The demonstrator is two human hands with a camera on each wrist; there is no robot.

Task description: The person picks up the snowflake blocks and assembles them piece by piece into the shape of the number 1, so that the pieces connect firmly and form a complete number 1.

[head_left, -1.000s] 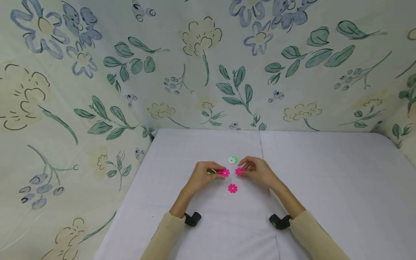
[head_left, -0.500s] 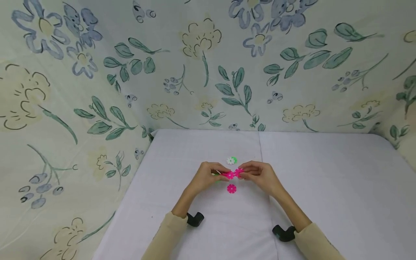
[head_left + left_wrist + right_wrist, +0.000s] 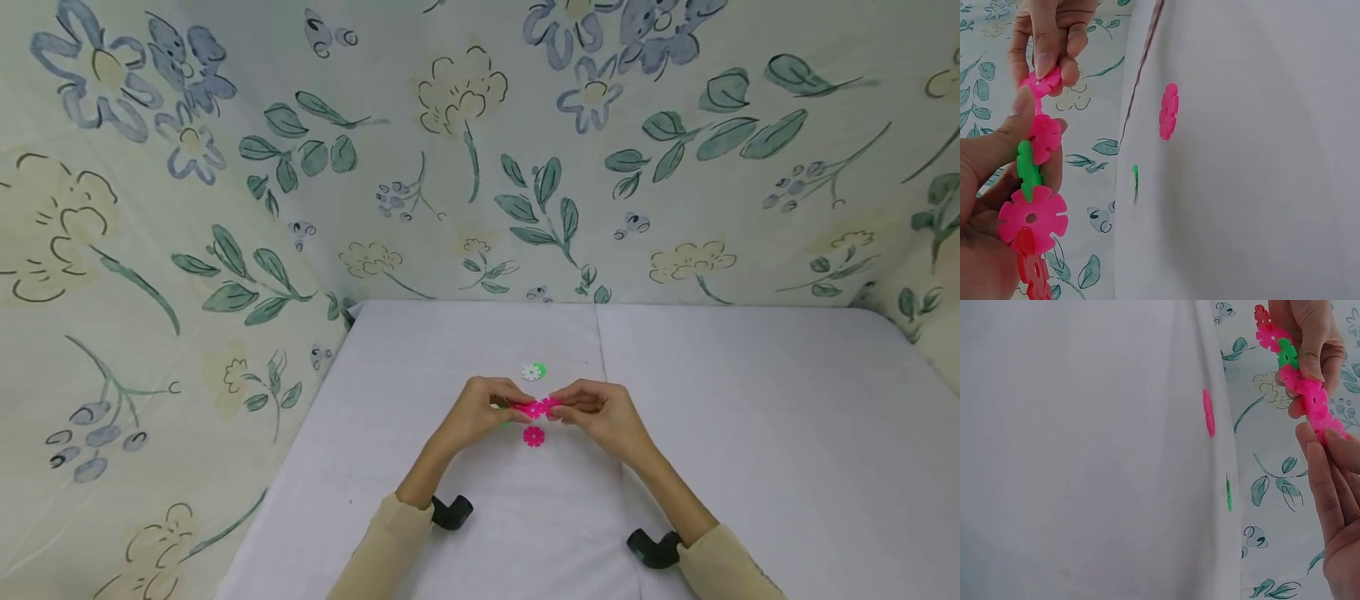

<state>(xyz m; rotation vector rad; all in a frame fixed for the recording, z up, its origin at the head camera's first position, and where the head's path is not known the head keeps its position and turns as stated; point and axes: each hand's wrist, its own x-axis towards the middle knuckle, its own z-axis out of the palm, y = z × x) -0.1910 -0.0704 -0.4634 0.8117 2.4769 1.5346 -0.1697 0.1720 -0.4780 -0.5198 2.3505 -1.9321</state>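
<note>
My left hand [image 3: 482, 410] holds a chain of interlocking snowflake discs [image 3: 1033, 215] in red, pink and green, its thumb pressing near the pink end. Between thumb and fingers, my right hand [image 3: 606, 415] pinches a pink snowflake disc [image 3: 1045, 80]. That disc meets the chain's pink end, edge to edge; whether the slots are fully engaged cannot be told. In the right wrist view the joined row [image 3: 1316, 403] runs from one hand to the other. The left fingers hide part of the chain in the head view.
A loose pink disc [image 3: 533, 436] lies on the white cloth just nearer than the hands. Beyond them, a white disc [image 3: 530, 372] partly overlaps a green disc [image 3: 542, 370]. Floral fabric [image 3: 465, 167] hangs behind the table [image 3: 750, 417].
Both hands have come together, the left moving right with the chain. The pink disc in the right hand, apart from the chain a second ago, now meets its end. The loose discs stay put.
</note>
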